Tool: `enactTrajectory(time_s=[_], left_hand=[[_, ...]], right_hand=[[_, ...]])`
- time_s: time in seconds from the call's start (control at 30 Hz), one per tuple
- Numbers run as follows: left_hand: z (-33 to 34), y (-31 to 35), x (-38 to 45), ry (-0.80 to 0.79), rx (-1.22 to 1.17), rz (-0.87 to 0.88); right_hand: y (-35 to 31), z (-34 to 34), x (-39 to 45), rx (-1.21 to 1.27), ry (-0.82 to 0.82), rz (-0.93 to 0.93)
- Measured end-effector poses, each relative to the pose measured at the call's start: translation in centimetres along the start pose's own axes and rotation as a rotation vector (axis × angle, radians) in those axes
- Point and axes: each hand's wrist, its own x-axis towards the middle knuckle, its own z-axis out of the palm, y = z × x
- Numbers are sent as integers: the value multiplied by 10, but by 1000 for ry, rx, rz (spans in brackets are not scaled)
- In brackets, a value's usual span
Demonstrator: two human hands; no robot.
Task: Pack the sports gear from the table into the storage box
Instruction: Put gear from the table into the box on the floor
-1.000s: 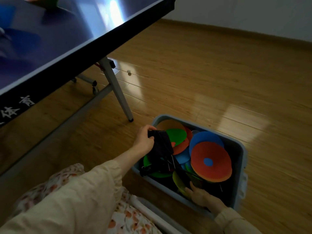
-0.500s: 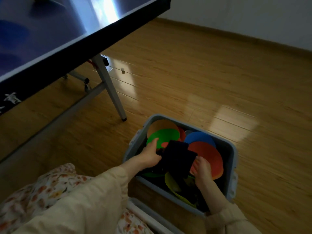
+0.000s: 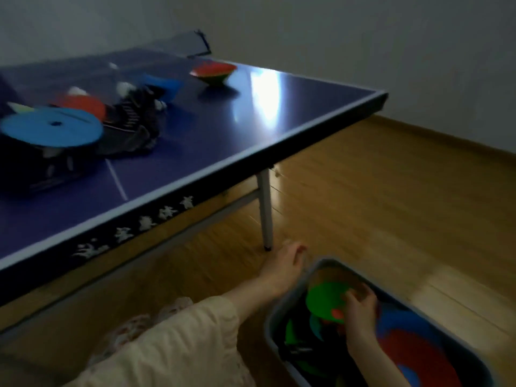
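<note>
A person packs sports gear from a dark blue table-tennis tabletop (image 3: 212,141) into a grey plastic storage box (image 3: 287,297) standing on the glossy wooden plank floor (image 3: 391,208) beside the table's pale metal leg (image 3: 266,208). The step in hand appears to be settling items already in the box. The right hand (image 3: 360,305) is inside it, fingers curled at the edge of a flat green disc marker (image 3: 325,300); blur hides whether they pinch the disc or merely press it. The left hand (image 3: 287,261) hangs just outside the box's near-left rim with fingers loosely extended, holding nothing.

The box contains thin, smooth, round marker discs with centre holes: green, a red one over blue (image 3: 413,356) at the lower right, and dark soft material beneath. The box walls look rigid, with rounded corners.

Gear not yet packed lies on the tabletop, well apart from the box: a large flat light-blue disc with a centre hole (image 3: 53,129), a red disc (image 3: 83,104) behind it, a crumpled dark mesh or fabric bundle with striped parts (image 3: 131,121), a blue bowl-shaped cone (image 3: 164,85), and a red-and-green stacked cone set (image 3: 213,72). Small white objects among them are too blurred to identify.

The next move probably calls for raising a free hand to the tabletop; thin discs need an edge grip, and the limp bundle gathering.
</note>
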Motion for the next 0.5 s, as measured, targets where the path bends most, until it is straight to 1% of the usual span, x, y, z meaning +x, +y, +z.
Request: enactTrajectory(time_s=[0.07, 0.17, 0.23, 0.33, 0.43, 0.5], left_hand=[[-43, 8, 1, 185, 57, 94], [-117, 8, -3, 411, 39, 192], [-162, 6, -9, 511, 19, 214], [-222, -2, -23, 610, 39, 258], [-274, -23, -38, 698, 95, 250], [-303, -47, -49, 761, 170, 195]], right_hand=[[-42, 34, -21, 34, -94, -87], [-106, 97, -73, 125, -296, -312], [-143, 133, -109, 190, -395, -416], [-185, 182, -153, 278, -539, -467], [-207, 229, -181, 259, -592, -523], [-211, 262, -193, 214, -645, -534]])
